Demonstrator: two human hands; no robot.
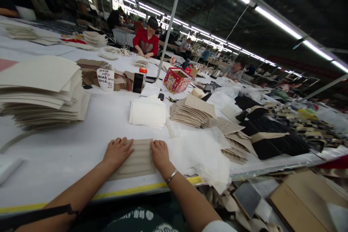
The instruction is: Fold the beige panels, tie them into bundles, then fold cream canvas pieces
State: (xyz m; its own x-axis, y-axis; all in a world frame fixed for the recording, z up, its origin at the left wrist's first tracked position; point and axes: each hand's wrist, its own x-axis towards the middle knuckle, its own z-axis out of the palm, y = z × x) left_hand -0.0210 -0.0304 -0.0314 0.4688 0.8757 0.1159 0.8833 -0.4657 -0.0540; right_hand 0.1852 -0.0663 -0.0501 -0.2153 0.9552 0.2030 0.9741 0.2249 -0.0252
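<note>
A beige, faintly ribbed fabric piece (138, 159) lies flat on the white table in front of me. My left hand (118, 152) rests over its left side, fingers stretched out and slightly apart on the surface. At the far right corner, my right hand (161, 155) has its fingers bent close together over the edge of the piece, with a metal bracelet at the wrist. Just beyond lies a stack of white sheets (148, 112). To its right is a stack of beige pieces (191, 111). Thin white sheeting (199, 152) spreads beside my right hand.
A tall stack of cream sheets (40, 94) stands at left. Farther back are a red patterned box (177, 79), a phone (138, 82) and a handwritten label (106, 79). Black pieces (272, 137) lie right. A co-worker in red (146, 41) sits across the table.
</note>
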